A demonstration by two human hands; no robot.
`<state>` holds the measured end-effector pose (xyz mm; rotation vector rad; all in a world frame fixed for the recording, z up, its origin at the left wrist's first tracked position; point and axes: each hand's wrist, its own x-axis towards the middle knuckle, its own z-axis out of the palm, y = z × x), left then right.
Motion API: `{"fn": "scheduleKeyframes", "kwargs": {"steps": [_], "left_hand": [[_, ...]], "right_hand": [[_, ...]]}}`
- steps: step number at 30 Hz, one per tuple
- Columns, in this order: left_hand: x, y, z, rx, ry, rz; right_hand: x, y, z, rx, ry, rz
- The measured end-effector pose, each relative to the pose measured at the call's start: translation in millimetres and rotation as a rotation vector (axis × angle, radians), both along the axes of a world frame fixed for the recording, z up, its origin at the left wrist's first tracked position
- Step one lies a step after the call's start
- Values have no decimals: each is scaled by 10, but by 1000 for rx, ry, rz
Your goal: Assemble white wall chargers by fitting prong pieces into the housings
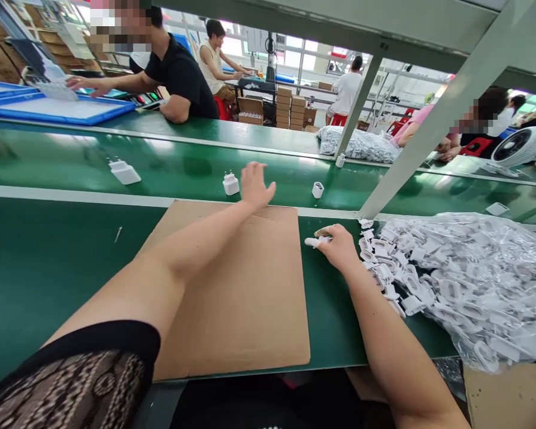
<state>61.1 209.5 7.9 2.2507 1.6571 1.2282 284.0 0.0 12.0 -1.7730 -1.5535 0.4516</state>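
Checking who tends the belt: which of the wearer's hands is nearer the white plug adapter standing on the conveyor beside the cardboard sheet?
Left. The left hand hovers open just right of the plug adapter, almost touching it. The right hand rests farther off, beside the bagged parts pile.

White plug (231,183), green belt (62,164), brown cardboard sheet (245,286), blue tray (53,110)

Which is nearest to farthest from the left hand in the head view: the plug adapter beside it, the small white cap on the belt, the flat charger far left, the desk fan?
From the left hand:
1. Plug adapter, just to its left on the belt, almost touching.
2. Small white cap, to its right on the belt.
3. Flat charger, farther left on the belt.
4. Desk fan, far right, beyond the belt.
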Motion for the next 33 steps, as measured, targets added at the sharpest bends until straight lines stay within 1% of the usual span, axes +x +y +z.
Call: {"fn": "scheduleKeyframes", "kwargs": {"steps": [2,3,5,7,9,12,14,16,18,20,21,23,26,28,30,31,33], "left_hand": [[339,46,9,-119,58,-141],[515,67,14,-193,82,-183],[849,90,29,-325,123,-215],[1121,89,48,-403,147,-202],[1302,79,58,-446,139,-154],[1392,86,49,-476,97,-87],[1355,111,46,-471,72,-85],[1261,128,63,-468,49,-123],[1117,94,96,-454,25,-204],[920,-32,123,-420,7,-301],[801,-137,127,-405,-4,-349],[532,-432,108,-408,-51,-451],[119,-1006,46,-450,-147,-619],[-95,-1382,12,-459,-156,-706],[-232,-1673,-10,-490,-141,-757],[-273,-1775,-21,-513,-147,-769],[-315,-1891,-51,-531,-189,-758]], "right_hand": [[-19,1,-11,-62,193,5],[-27,2,-19,-95,293,7],[-44,-1,-34,-149,455,20],[-68,-10,-36,-187,570,43],[-100,-25,-13,-214,675,73],[-151,-44,57,-218,821,71],[-174,-51,108,-205,874,32],[-182,-56,149,-193,899,2],[-180,-60,174,-182,919,5],[-172,-60,179,-149,927,22],[-169,-58,174,-119,915,31],[-170,-46,153,-36,850,42],[-202,-36,118,100,680,42],[-250,-54,113,150,576,48],[-311,-98,130,168,478,73],[-343,-128,144,176,425,96],[-404,-198,175,203,307,156]]}}
